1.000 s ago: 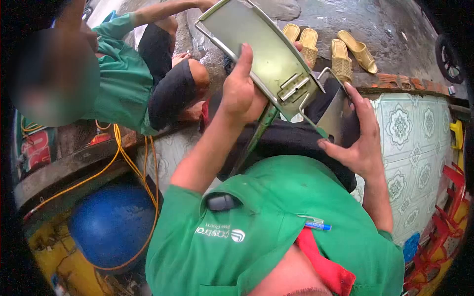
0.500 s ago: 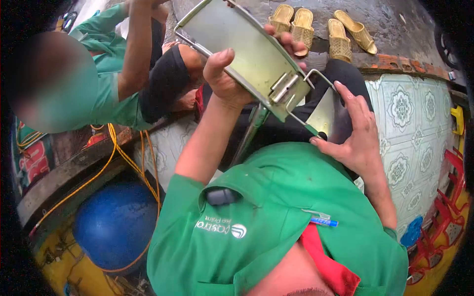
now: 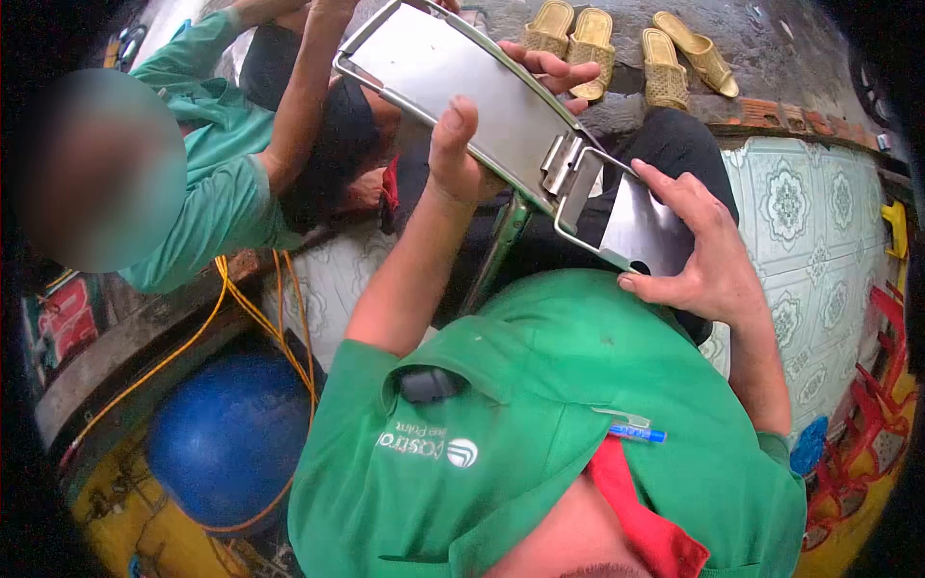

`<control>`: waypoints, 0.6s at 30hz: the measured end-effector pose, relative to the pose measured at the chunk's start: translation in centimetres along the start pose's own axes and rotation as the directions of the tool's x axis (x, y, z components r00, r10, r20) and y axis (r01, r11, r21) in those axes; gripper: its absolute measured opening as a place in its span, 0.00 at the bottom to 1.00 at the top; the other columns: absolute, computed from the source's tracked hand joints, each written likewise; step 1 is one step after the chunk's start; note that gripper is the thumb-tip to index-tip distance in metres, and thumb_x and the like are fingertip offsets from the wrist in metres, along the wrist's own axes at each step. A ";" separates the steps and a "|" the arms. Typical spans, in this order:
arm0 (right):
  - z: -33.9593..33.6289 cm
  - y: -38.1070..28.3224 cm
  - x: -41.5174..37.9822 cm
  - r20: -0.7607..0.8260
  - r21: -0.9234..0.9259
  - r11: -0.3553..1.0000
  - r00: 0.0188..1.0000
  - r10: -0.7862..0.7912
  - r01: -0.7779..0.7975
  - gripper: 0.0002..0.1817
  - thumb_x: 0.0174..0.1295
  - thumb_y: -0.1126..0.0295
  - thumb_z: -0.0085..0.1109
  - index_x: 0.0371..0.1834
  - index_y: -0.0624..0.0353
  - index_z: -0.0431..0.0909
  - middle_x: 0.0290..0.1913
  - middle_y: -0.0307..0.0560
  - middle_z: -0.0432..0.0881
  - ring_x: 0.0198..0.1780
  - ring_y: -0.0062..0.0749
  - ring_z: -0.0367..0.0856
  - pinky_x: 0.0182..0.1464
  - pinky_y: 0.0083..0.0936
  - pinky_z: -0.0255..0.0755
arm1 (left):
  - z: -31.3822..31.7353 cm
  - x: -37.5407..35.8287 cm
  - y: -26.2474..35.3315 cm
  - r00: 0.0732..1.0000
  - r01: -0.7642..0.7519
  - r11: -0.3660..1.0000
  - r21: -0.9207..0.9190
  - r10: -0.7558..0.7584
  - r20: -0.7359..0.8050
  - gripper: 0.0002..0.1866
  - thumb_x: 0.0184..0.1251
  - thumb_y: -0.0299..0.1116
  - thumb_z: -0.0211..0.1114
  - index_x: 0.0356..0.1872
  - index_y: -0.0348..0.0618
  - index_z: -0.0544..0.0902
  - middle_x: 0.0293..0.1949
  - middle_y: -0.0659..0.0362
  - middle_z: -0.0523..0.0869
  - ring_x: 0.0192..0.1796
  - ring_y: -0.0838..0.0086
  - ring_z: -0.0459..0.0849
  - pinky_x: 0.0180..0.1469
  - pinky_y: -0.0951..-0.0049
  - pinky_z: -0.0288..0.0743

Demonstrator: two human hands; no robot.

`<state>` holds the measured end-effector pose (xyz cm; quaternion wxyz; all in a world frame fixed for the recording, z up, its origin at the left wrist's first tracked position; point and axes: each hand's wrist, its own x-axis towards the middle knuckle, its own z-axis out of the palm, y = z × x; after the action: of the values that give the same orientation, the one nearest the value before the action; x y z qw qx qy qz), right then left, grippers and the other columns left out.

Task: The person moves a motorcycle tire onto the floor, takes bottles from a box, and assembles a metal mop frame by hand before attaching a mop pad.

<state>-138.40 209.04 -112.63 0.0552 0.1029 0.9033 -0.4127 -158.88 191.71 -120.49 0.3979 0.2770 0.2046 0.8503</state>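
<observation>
A long metal plate with a wire frame (image 3: 453, 77) is tilted in my left hand (image 3: 482, 140), the thumb on its near edge and the fingers at the far edge. At its right end sits a small metal clip (image 3: 561, 162). A bent wire loop (image 3: 568, 231) lies beside the clip and meets a smaller shiny metal plate (image 3: 647, 229). My right hand (image 3: 701, 241) grips that smaller plate between thumb and fingers, at its right end. Under the long plate a metal tube (image 3: 498, 252) slants down.
At the left a co-worker in a green shirt (image 3: 207, 207) sits close by, arms reaching up. A blue round container (image 3: 226, 433) and orange cords (image 3: 217, 318) are at lower left. Woven slippers (image 3: 591, 48) lie beyond my knees, red chairs (image 3: 862, 433) at the right.
The smaller plate and wire loop have closed in against the clip end, and the long plate has tilted, now looking whiter. My right hand moved slightly. The co-worker's head and arms shifted.
</observation>
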 end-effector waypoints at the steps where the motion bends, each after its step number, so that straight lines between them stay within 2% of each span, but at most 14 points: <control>1: -0.2 -0.3 0.0 0.050 -0.049 0.998 0.998 0.030 -0.028 0.58 0.35 0.58 0.82 0.77 0.61 0.70 0.43 0.51 0.74 0.47 0.47 0.77 0.53 0.37 0.72 | 0.2 -0.1 0.0 1.000 -0.001 1.000 -0.001 0.001 -0.001 0.37 0.72 0.60 0.62 0.72 0.46 0.69 0.65 0.47 0.77 0.76 0.42 0.70 0.75 0.47 0.70; 6: -0.6 -1.0 0.4 0.006 -0.137 0.990 1.000 0.022 -0.021 0.58 0.34 0.58 0.82 0.77 0.61 0.69 0.43 0.52 0.74 0.47 0.47 0.76 0.54 0.38 0.72 | 1.0 -0.2 0.5 0.999 -0.013 0.991 0.130 0.017 -0.032 0.38 0.70 0.56 0.66 0.74 0.46 0.66 0.66 0.48 0.75 0.76 0.42 0.70 0.75 0.48 0.69; 8: -0.9 -0.9 0.1 0.087 -0.102 0.995 0.996 0.012 -0.003 0.58 0.34 0.58 0.82 0.77 0.61 0.69 0.44 0.53 0.74 0.47 0.48 0.77 0.55 0.38 0.72 | 1.1 -0.2 0.5 1.000 -0.021 0.976 0.215 0.024 -0.013 0.39 0.70 0.56 0.65 0.74 0.46 0.65 0.66 0.48 0.75 0.76 0.42 0.70 0.76 0.48 0.69; 9: -0.9 -0.9 0.0 0.127 -0.084 0.996 0.992 0.010 0.001 0.58 0.35 0.58 0.82 0.77 0.61 0.69 0.45 0.53 0.74 0.47 0.48 0.77 0.56 0.39 0.72 | 1.1 -0.3 0.4 1.000 -0.018 0.977 0.213 0.021 -0.012 0.39 0.70 0.56 0.65 0.74 0.46 0.65 0.66 0.48 0.75 0.76 0.42 0.70 0.76 0.48 0.69; 12: -0.6 -1.2 -0.2 0.144 -0.101 0.994 0.988 0.055 -0.041 0.57 0.38 0.56 0.82 0.78 0.59 0.68 0.47 0.54 0.74 0.51 0.50 0.78 0.58 0.41 0.72 | 1.4 -0.4 -0.2 0.990 -0.034 0.979 0.203 0.061 -0.129 0.48 0.66 0.66 0.63 0.76 0.41 0.62 0.68 0.39 0.74 0.76 0.32 0.67 0.76 0.35 0.65; 14: -0.2 -0.9 -0.2 0.152 -0.108 0.992 0.986 0.075 -0.059 0.56 0.40 0.55 0.82 0.78 0.58 0.67 0.49 0.55 0.75 0.52 0.52 0.78 0.59 0.42 0.72 | 1.3 -0.6 0.2 0.989 0.003 0.988 0.152 0.020 -0.149 0.49 0.66 0.67 0.62 0.77 0.40 0.62 0.67 0.38 0.75 0.74 0.32 0.70 0.74 0.35 0.67; 16: 0.6 0.2 -0.3 0.101 -0.018 1.000 0.995 0.021 -0.019 0.57 0.40 0.56 0.82 0.77 0.60 0.66 0.53 0.56 0.76 0.57 0.49 0.78 0.62 0.41 0.72 | 1.2 -0.9 1.0 0.980 0.072 0.996 0.044 -0.062 -0.188 0.51 0.66 0.68 0.62 0.77 0.37 0.60 0.66 0.35 0.76 0.71 0.32 0.74 0.71 0.34 0.72; 17: 1.0 0.8 -0.3 0.074 0.026 1.000 0.997 -0.007 0.005 0.57 0.40 0.56 0.82 0.77 0.62 0.65 0.55 0.56 0.76 0.59 0.48 0.79 0.63 0.40 0.72 | 1.3 -1.2 1.4 0.980 0.073 0.996 0.045 -0.063 -0.189 0.51 0.66 0.68 0.62 0.77 0.37 0.60 0.66 0.35 0.76 0.71 0.32 0.74 0.71 0.34 0.72; 18: 1.4 1.6 -0.4 0.073 0.028 1.000 0.997 -0.009 0.007 0.57 0.40 0.56 0.82 0.77 0.62 0.65 0.55 0.56 0.76 0.59 0.48 0.79 0.63 0.40 0.72 | 1.6 -1.5 1.9 0.961 0.142 0.989 0.037 -0.129 -0.243 0.52 0.65 0.68 0.62 0.78 0.36 0.59 0.65 0.34 0.77 0.69 0.32 0.76 0.70 0.34 0.73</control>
<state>-137.64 208.97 -114.65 0.0851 0.0851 0.8953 -0.4290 -158.20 189.59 -118.65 0.4201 0.1681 0.2927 0.8424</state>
